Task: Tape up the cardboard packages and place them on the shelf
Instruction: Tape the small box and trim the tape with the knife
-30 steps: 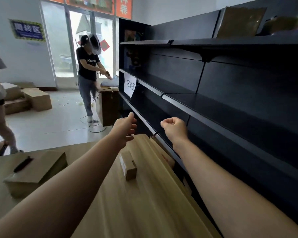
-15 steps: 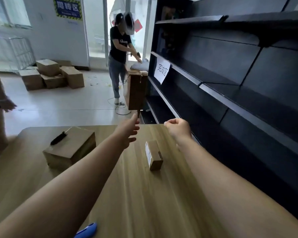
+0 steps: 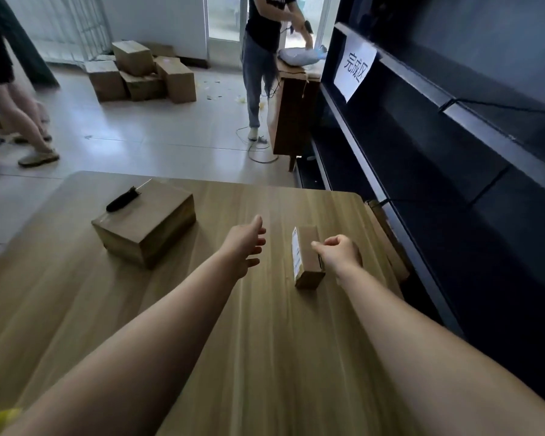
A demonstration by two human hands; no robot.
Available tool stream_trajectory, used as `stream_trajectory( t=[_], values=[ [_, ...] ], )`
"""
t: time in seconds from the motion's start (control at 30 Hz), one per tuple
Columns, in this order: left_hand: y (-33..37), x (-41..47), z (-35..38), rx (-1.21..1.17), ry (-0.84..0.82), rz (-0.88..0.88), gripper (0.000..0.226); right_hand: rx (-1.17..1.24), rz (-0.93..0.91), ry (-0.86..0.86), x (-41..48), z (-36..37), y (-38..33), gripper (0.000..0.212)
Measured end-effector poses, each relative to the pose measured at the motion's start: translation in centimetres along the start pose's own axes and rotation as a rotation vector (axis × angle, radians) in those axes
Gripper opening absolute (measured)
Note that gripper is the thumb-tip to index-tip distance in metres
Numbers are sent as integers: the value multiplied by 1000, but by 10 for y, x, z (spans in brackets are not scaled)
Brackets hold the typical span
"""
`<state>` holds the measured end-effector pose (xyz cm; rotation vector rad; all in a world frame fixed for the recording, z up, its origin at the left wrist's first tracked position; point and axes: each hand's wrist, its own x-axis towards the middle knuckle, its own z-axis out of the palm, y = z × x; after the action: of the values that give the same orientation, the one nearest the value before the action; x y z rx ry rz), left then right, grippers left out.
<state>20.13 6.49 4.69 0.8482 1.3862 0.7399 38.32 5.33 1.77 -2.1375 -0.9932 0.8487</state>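
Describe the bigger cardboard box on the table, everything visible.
The bigger box is plain brown cardboard, closed, squat and rectangular. It sits flat on the far left part of the wooden table, turned at an angle to the table's edge. A black pen-like tool lies on its top near the far left corner. No hand touches it; the open left hand hovers to its right, apart.

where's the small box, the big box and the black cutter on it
small box (image 3: 306, 261): head view, on its brown top face
big box (image 3: 151, 215): head view, middle of its top face
black cutter (image 3: 121, 199): head view, on its dark handle
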Motion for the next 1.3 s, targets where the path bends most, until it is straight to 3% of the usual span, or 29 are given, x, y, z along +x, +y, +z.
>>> stream_trajectory(
  t=[0.4,0.67,0.8,0.93,1.07,1.3],
  values=[
    [-38,46,-8,21,-5,-136,34,-119,176,44,31,51,42,80],
    [-52,66,-18,80,6,-119,36,-148,158,77,47,77,50,59],
    [-54,76,-29,199,157,69,28,-215,-53,-148,36,92,40,61],
    [-63,84,-54,510,286,238,40,-149,-203,-457,16,116,29,65],
    [-71,78,-79,948,320,185,36,-168,-299,-643,-4,138,14,63],
    [-99,66,-115,973,273,77,18,-113,-342,-736,-22,168,5,55]
  ],
)
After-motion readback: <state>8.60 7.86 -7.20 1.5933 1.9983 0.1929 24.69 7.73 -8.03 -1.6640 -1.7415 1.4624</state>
